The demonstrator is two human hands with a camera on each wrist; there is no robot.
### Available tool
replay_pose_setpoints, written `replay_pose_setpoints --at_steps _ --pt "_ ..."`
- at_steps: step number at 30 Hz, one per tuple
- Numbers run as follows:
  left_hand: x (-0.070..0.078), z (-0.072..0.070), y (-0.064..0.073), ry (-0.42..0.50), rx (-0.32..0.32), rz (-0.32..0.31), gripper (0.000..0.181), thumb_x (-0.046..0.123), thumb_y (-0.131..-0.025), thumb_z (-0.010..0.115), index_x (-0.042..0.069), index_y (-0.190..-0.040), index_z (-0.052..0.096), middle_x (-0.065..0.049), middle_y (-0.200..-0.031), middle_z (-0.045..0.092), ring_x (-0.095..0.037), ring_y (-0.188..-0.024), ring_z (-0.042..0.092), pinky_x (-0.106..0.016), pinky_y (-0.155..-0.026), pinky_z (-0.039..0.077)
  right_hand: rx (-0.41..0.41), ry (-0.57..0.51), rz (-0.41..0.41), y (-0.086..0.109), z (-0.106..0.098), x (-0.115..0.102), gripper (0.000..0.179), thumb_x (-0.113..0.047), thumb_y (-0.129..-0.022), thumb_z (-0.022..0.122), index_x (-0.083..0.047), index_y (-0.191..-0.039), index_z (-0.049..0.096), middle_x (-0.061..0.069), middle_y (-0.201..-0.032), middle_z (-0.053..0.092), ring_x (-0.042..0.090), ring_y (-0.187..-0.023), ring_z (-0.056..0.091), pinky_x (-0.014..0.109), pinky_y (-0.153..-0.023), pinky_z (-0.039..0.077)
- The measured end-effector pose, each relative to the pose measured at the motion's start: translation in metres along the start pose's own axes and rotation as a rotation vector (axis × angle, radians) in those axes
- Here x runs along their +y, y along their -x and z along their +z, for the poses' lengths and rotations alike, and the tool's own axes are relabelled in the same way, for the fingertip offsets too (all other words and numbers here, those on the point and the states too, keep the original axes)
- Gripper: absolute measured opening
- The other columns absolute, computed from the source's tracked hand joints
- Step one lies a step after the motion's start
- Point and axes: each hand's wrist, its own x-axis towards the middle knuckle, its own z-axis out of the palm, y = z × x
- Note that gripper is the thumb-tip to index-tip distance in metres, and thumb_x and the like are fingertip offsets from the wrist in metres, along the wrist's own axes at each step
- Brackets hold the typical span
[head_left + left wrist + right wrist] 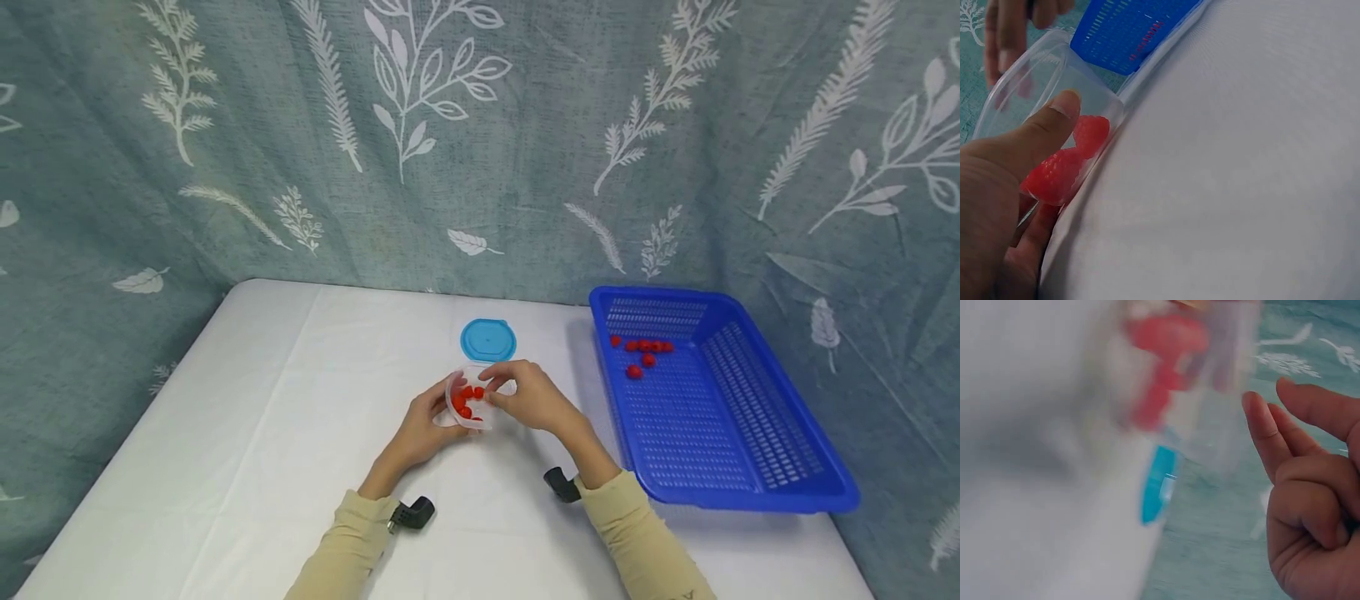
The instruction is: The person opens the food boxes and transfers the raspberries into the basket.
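Note:
My left hand [422, 431] grips a clear plastic container [1088, 78] tilted on its side, thumb along its outer wall. Several red raspberries [465, 412] lie inside; two show through the wall in the left wrist view. At the container's mouth is my right hand [531, 397]. The right wrist view shows its thumb and index finger stretched out with a gap and nothing between them, while other fingers are bent. That view blurs the container and its raspberries.
Behind the container lies a round blue lid [488, 340] on the white-covered table [247, 467]. To the right stands a blue slotted basket [750, 503], with several raspberries [648, 360] near its far left corner. A leaf-patterned curtain [525, 150] hangs behind.

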Motion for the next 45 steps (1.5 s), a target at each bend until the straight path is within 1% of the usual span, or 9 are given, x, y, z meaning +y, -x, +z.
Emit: replay_pose_setpoints --at_steps 4,7,10,13,16,22,31,37,45 --pt "-0.001 0.001 0.001 -0.009 -0.003 0.012 0.086 0.012 -0.08 0.087 0.008 -0.154 0.043 -0.013 -0.152 0.052 -0.03 -0.143 0.047 -0.04 -0.117 0.04 -0.006 -0.038 0.103 0.001 0.019 0.01 0.024 -0.008 -0.094 0.072 -0.003 -0.117 0.073 0.003 -0.097 0.073 0.024 -0.105 0.066 0.043 -0.089 0.059" --pt "0.0 0.0 0.001 -0.007 0.006 0.019 0.086 0.011 -0.08 0.087 0.007 -0.154 0.044 -0.013 -0.152 0.052 -0.029 -0.143 0.046 -0.04 -0.118 0.04 -0.019 -0.05 0.143 0.0 0.027 0.011 0.025 -0.01 -0.095 0.069 -0.001 -0.118 0.073 0.006 -0.102 0.074 0.026 -0.109 0.066 0.046 -0.094 0.058" --pt "0.001 -0.001 0.001 -0.01 0.007 0.017 0.086 0.011 -0.08 0.087 0.007 -0.154 0.043 -0.012 -0.152 0.052 -0.028 -0.144 0.046 -0.039 -0.118 0.04 -0.069 -0.032 0.168 -0.003 0.031 0.007 0.025 -0.012 -0.098 0.065 0.0 -0.118 0.072 0.011 -0.113 0.073 0.029 -0.113 0.065 0.047 -0.098 0.056" --pt "0.001 -0.002 0.001 -0.013 -0.004 0.001 0.088 0.01 -0.08 0.087 0.009 -0.155 0.042 -0.012 -0.151 0.053 -0.027 -0.144 0.046 -0.036 -0.118 0.04 -0.129 -0.005 0.191 -0.006 0.031 0.004 0.023 -0.011 -0.099 0.062 0.001 -0.116 0.073 0.013 -0.117 0.072 0.026 -0.106 0.064 0.042 -0.094 0.058" --pt "0.002 -0.002 0.001 -0.02 -0.009 -0.014 0.088 0.011 -0.08 0.087 0.011 -0.155 0.042 -0.01 -0.151 0.053 -0.025 -0.144 0.046 -0.035 -0.117 0.04 -0.169 0.029 0.208 -0.009 0.031 0.002 0.021 -0.009 -0.099 0.061 0.001 -0.113 0.074 0.011 -0.111 0.072 0.021 -0.092 0.062 0.034 -0.083 0.058" --pt "0.002 -0.002 0.002 -0.024 0.001 0.013 0.087 0.01 -0.079 0.087 0.009 -0.154 0.043 -0.012 -0.15 0.054 -0.03 -0.142 0.048 -0.038 -0.116 0.042 -0.216 0.059 0.229 -0.012 0.03 0.001 0.02 -0.011 -0.1 0.062 0.002 -0.11 0.073 0.005 -0.093 0.068 0.018 -0.078 0.055 0.025 -0.067 0.049" --pt "0.001 -0.003 0.0 -0.018 -0.01 0.0 0.089 0.01 -0.079 0.088 0.009 -0.155 0.042 -0.01 -0.153 0.051 -0.025 -0.143 0.047 -0.032 -0.115 0.042 -0.229 -0.019 0.203 -0.014 0.026 0.005 0.01 -0.006 -0.098 0.063 -0.001 -0.094 0.071 0.004 -0.087 0.063 0.016 -0.076 0.052 0.022 -0.062 0.044" --pt "0.003 -0.002 0.001 0.001 -0.005 0.004 0.089 0.008 -0.078 0.088 0.007 -0.154 0.042 -0.013 -0.152 0.052 -0.028 -0.143 0.047 -0.035 -0.115 0.041 -0.239 -0.031 0.2 -0.014 0.024 0.007 0.011 -0.009 -0.097 0.065 0.0 -0.093 0.071 0.004 -0.086 0.064 0.017 -0.077 0.053 0.022 -0.063 0.047" --pt "0.002 0.0 0.001 0.018 0.008 0.022 0.088 0.0 -0.077 0.086 0.0 -0.153 0.041 -0.021 -0.151 0.051 -0.036 -0.142 0.047 -0.043 -0.115 0.041 -0.346 -0.019 0.188 -0.016 0.013 0.005 0.015 -0.007 -0.099 0.058 -0.004 -0.093 0.071 0.002 -0.084 0.063 0.014 -0.069 0.048 0.022 -0.058 0.041"
